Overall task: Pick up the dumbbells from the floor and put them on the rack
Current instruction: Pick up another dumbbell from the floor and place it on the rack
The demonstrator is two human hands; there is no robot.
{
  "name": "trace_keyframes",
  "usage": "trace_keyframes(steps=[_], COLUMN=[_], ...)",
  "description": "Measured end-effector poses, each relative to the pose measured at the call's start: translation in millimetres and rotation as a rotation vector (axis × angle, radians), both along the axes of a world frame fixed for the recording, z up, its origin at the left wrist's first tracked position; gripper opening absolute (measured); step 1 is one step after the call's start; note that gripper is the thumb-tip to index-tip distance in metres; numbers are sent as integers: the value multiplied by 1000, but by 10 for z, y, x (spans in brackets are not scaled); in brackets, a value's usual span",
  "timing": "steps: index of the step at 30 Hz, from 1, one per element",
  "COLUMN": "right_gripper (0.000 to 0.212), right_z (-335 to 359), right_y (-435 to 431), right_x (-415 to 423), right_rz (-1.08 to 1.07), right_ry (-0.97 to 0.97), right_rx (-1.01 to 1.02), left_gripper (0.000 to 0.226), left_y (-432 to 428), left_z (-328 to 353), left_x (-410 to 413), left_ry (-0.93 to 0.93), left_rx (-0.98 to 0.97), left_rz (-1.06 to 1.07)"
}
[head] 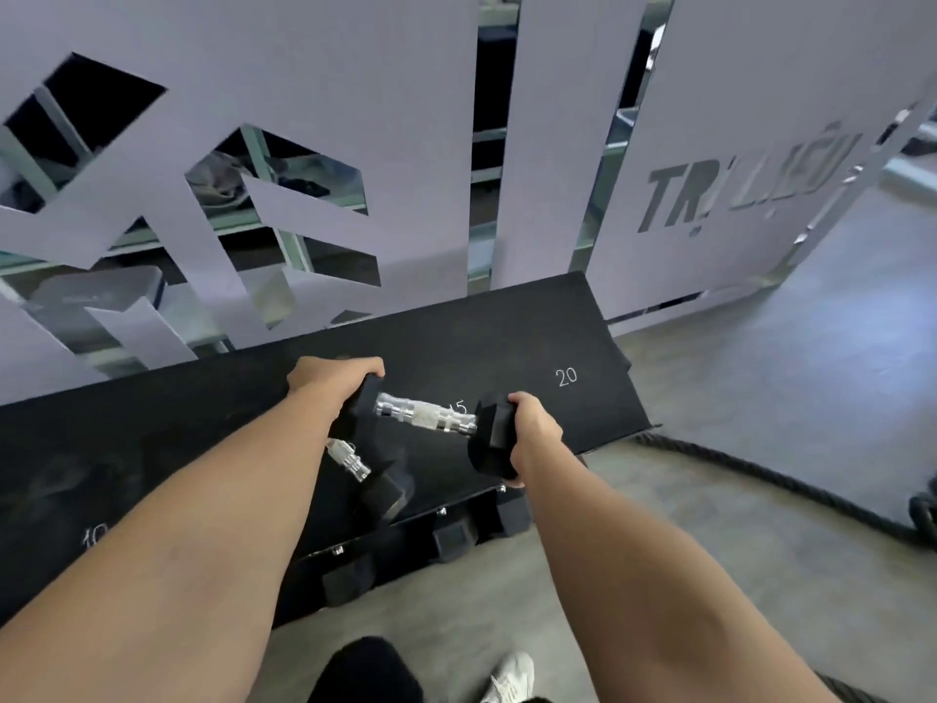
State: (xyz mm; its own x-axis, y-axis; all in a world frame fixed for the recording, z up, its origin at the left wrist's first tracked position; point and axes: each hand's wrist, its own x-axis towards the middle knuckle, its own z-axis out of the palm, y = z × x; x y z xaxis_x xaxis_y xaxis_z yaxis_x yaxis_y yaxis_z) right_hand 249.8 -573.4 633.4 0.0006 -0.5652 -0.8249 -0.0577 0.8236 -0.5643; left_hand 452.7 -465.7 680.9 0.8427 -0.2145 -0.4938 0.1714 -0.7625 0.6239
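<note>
Two hands held one dumbbell (431, 416) over the black rack (152, 449) shelf near the "15" mark: the left hand (329, 380) clasped one hex head, the right hand (530, 428) the other. A second dumbbell (370, 479) lay beneath it.

Two black hex dumbbells (428, 418) (365, 474) with chrome handles over the black rack (507, 337).

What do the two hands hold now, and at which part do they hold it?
Both hands hold one dumbbell over the rack. The left hand grips its left head, the right hand its right head. The metal handle is free.
</note>
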Motion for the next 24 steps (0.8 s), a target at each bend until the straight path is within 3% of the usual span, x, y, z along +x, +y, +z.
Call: trace_keyframes(steps=[5,12,24], right_gripper=[32,58,51], right_z=[-210,-865,-1618], right_y=[-215,-336,-616], right_x=[480,907,1199], right_rz=[-93,-281,-462], right_ry=[-2,4,32], right_rx=[96,310,451], left_gripper=[85,67,74], left_y=[-645,-1471,-2244], left_z=[-182,-480,-1276], left_x=[624,1073,1236], left_ry=[-21,-86,-120], left_rx=[20,144,308], left_rz=[-174,-442,-655])
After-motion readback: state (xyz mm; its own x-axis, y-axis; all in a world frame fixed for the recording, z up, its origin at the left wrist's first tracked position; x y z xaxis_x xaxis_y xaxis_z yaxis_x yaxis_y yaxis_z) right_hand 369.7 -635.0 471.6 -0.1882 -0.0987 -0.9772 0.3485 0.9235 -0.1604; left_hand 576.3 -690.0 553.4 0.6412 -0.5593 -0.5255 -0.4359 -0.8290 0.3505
